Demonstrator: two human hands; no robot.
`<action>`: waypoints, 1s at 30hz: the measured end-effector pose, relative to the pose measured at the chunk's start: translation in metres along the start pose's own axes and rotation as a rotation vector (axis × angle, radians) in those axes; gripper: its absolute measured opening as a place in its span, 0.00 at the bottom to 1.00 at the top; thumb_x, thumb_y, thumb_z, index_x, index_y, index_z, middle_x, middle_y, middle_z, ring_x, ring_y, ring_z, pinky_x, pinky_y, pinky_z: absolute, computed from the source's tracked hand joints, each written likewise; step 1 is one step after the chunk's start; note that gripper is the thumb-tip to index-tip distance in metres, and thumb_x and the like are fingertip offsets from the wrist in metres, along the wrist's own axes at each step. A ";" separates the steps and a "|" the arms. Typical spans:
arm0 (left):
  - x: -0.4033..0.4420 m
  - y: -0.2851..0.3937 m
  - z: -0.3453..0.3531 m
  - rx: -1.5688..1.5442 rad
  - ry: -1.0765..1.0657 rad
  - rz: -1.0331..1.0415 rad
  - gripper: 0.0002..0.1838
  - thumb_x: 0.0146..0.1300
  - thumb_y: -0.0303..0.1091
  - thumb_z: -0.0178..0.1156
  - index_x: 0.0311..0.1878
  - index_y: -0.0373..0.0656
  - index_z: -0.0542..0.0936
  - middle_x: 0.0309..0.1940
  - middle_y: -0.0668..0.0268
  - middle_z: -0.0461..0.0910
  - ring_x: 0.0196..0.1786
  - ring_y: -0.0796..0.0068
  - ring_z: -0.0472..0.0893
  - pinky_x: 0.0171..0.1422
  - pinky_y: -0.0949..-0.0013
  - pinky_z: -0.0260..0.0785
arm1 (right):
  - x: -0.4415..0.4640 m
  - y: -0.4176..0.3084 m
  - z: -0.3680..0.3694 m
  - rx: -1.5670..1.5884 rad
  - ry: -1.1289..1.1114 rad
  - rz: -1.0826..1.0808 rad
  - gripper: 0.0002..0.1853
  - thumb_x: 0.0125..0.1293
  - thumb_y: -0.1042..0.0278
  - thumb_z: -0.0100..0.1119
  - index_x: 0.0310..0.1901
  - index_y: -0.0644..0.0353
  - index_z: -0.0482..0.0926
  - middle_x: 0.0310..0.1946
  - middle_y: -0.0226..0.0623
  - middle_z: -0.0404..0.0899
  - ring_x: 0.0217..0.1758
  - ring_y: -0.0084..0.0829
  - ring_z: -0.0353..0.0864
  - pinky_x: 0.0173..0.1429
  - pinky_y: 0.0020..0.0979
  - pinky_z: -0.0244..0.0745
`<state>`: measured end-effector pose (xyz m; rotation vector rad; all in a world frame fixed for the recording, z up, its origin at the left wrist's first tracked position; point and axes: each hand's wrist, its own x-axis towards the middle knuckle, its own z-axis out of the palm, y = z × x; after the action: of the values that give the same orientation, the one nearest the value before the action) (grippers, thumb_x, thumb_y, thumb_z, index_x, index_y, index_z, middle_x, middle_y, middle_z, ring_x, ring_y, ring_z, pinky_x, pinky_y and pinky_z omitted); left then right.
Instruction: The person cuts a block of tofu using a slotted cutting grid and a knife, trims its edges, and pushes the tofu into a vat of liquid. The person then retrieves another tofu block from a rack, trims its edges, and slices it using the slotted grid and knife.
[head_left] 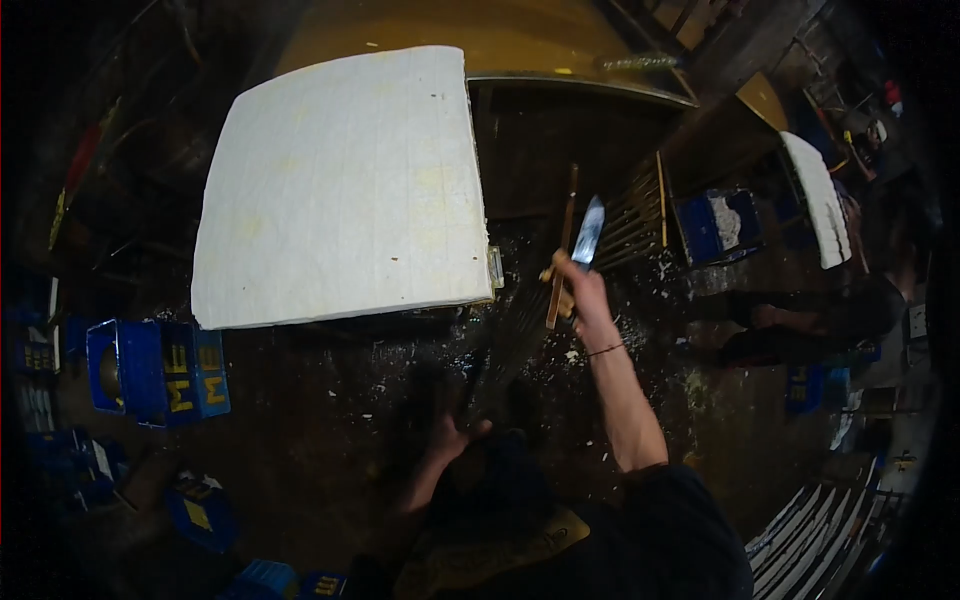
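Note:
My right hand (584, 288) is closed round a knife (590, 228), its broad shiny blade pointing up and away from me. A thin brown wooden strip (564, 243) runs lengthwise beside the blade and past my fingers; whether I grip it too, I cannot tell. Low in front of my body, my left hand (455, 437) is in shadow with its thumb spread from the fingers, and nothing shows in it. Ahead and to the left lies a large white slab (345, 190) with faint yellowish patches, its right edge close to the knife.
Behind the slab is a brown tabletop (540, 40). Blue crates (190, 370) with yellow letters stand at left, another blue crate (700, 228) at right. White scraps litter the dark floor (330, 440). Another person (830, 315) is at right, near an upright white panel (818, 200).

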<state>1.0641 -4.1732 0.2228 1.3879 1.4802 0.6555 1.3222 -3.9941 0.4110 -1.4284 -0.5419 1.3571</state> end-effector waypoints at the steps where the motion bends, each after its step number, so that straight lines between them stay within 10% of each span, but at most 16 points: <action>1: -0.004 0.020 0.001 0.046 0.021 0.232 0.45 0.56 0.46 0.71 0.73 0.41 0.62 0.71 0.41 0.55 0.74 0.50 0.56 0.77 0.55 0.50 | -0.013 -0.031 0.008 0.124 -0.100 -0.008 0.14 0.69 0.58 0.60 0.33 0.61 0.77 0.18 0.26 0.72 0.13 0.14 0.62 0.14 0.21 0.58; 4: -0.024 0.023 0.001 -0.111 0.113 0.337 0.24 0.65 0.43 0.64 0.58 0.37 0.76 0.51 0.51 0.81 0.55 0.57 0.80 0.60 0.60 0.71 | -0.074 -0.111 0.052 0.273 -0.193 -0.177 0.17 0.72 0.54 0.56 0.40 0.62 0.77 0.26 0.31 0.76 0.13 0.16 0.63 0.13 0.20 0.58; 8: -0.039 0.115 -0.101 -0.231 0.244 0.049 0.07 0.68 0.37 0.61 0.40 0.43 0.80 0.27 0.63 0.81 0.31 0.73 0.84 0.35 0.68 0.77 | -0.132 -0.136 0.059 -0.351 0.061 -0.569 0.18 0.72 0.57 0.57 0.51 0.65 0.80 0.44 0.36 0.81 0.18 0.22 0.71 0.22 0.22 0.64; 9: -0.029 0.123 -0.130 -0.401 0.306 0.312 0.09 0.69 0.37 0.60 0.39 0.41 0.77 0.29 0.60 0.82 0.29 0.71 0.84 0.34 0.69 0.78 | -0.133 -0.123 0.042 -0.578 0.200 -0.773 0.17 0.72 0.60 0.57 0.53 0.64 0.80 0.40 0.37 0.81 0.24 0.26 0.76 0.30 0.28 0.70; 12: -0.012 0.168 -0.248 -0.725 0.027 0.235 0.19 0.71 0.36 0.57 0.56 0.42 0.61 0.39 0.48 0.81 0.31 0.56 0.87 0.30 0.62 0.84 | -0.119 -0.061 -0.035 -1.180 0.516 -1.239 0.19 0.70 0.62 0.59 0.56 0.66 0.79 0.33 0.40 0.82 0.39 0.32 0.81 0.50 0.35 0.75; 16: 0.048 0.166 -0.350 -0.674 0.084 0.172 0.21 0.72 0.42 0.56 0.58 0.43 0.61 0.39 0.48 0.79 0.27 0.56 0.86 0.25 0.62 0.83 | -0.144 -0.014 -0.040 -0.813 0.160 -0.348 0.21 0.71 0.58 0.58 0.58 0.66 0.77 0.41 0.37 0.85 0.43 0.23 0.76 0.50 0.30 0.73; 26: 0.206 0.123 -0.452 -0.051 0.369 0.271 0.16 0.69 0.31 0.59 0.54 0.32 0.74 0.35 0.63 0.81 0.34 0.73 0.84 0.34 0.72 0.76 | -0.053 0.032 0.070 -0.293 0.106 -0.487 0.23 0.54 0.71 0.65 0.53 0.69 0.82 0.31 0.24 0.82 0.29 0.13 0.73 0.34 0.22 0.70; 30: 0.233 0.112 -0.455 0.591 0.688 0.558 0.14 0.66 0.31 0.57 0.48 0.29 0.80 0.38 0.52 0.79 0.40 0.55 0.80 0.48 0.59 0.73 | -0.030 0.025 0.089 -0.539 0.274 -0.522 0.19 0.51 0.66 0.66 0.44 0.69 0.84 0.29 0.35 0.83 0.30 0.20 0.75 0.38 0.29 0.72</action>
<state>0.7330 -3.8264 0.4319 2.2214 1.9227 1.1932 1.2252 -3.9959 0.4189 -1.7048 -1.0628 0.6064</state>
